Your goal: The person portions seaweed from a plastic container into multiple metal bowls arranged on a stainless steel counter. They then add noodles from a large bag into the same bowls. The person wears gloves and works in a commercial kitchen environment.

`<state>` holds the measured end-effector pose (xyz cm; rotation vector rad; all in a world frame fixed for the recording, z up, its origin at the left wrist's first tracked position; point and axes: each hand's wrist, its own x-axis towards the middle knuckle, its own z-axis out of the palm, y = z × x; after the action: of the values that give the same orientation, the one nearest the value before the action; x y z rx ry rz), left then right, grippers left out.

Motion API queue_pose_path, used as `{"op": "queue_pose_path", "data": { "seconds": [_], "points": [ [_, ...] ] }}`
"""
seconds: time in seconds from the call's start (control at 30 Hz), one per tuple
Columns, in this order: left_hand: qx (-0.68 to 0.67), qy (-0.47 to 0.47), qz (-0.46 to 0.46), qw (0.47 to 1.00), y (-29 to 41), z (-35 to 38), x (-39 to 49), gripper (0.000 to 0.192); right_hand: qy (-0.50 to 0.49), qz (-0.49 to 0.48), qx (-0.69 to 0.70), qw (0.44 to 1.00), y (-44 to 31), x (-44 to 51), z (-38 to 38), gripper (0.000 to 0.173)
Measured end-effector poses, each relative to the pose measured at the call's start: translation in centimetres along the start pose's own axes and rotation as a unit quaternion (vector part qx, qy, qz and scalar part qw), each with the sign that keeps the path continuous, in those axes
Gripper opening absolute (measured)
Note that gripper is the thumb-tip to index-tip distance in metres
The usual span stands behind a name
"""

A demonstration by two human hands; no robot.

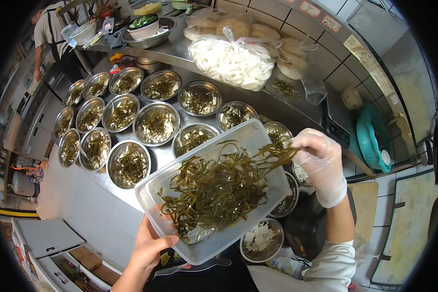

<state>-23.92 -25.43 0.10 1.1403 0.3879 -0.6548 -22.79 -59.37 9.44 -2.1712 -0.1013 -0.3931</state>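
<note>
Bare, my left hand (151, 242) grips the near left corner of a translucent plastic tub (200, 252), which is tilted and holds shredded green kelp (215, 189). A clear plastic glove covers my right hand (315, 160), its fingers pinching a bunch of kelp strands (277, 155) over the tub's right side. Beyond the tub, steel bowls (157, 124) stand in rows, with kelp on top of pale cut pieces. Nearer me, one steel bowl (262, 241) shows pale pieces and shreds without visible kelp. The tub hides parts of some bowls.
A raised steel shelf (299, 106) carries a bag of white rings (233, 62), bagged round flat items (237, 27) and a digital scale (335, 124). A teal basket (368, 138) stands at right. Another person (54, 33) stands at the far upper left. A dark container (306, 226) is below my right forearm.
</note>
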Motion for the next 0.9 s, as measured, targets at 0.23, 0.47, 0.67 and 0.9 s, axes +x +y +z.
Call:
{"op": "queue_pose_path", "data": {
  "seconds": [0.23, 0.47, 0.67, 0.9],
  "points": [
    [0.032, 0.022, 0.008, 0.999, -2.0, -1.7, 2.1, 0.080, 0.193, 0.071, 0.173, 0.963, 2.3, 0.1, -4.9, 0.014],
    [0.066, 0.104, 0.038, 0.992, -2.5, -3.6, 1.7, 0.079, 0.075, -0.011, -0.322, 0.944, 13.5, 0.8, -6.3, 0.014],
    [0.045, 0.093, 0.049, 0.993, -2.0, -3.7, 1.8, 0.075, 0.005, 0.119, -0.549, 0.827, 24.4, -0.3, -0.8, 0.011],
    [0.041, 0.107, 0.058, 0.992, -1.7, -3.7, 1.5, 0.077, 0.052, 0.149, -0.544, 0.824, 24.2, -2.8, -5.5, 0.012]
  ]
}}
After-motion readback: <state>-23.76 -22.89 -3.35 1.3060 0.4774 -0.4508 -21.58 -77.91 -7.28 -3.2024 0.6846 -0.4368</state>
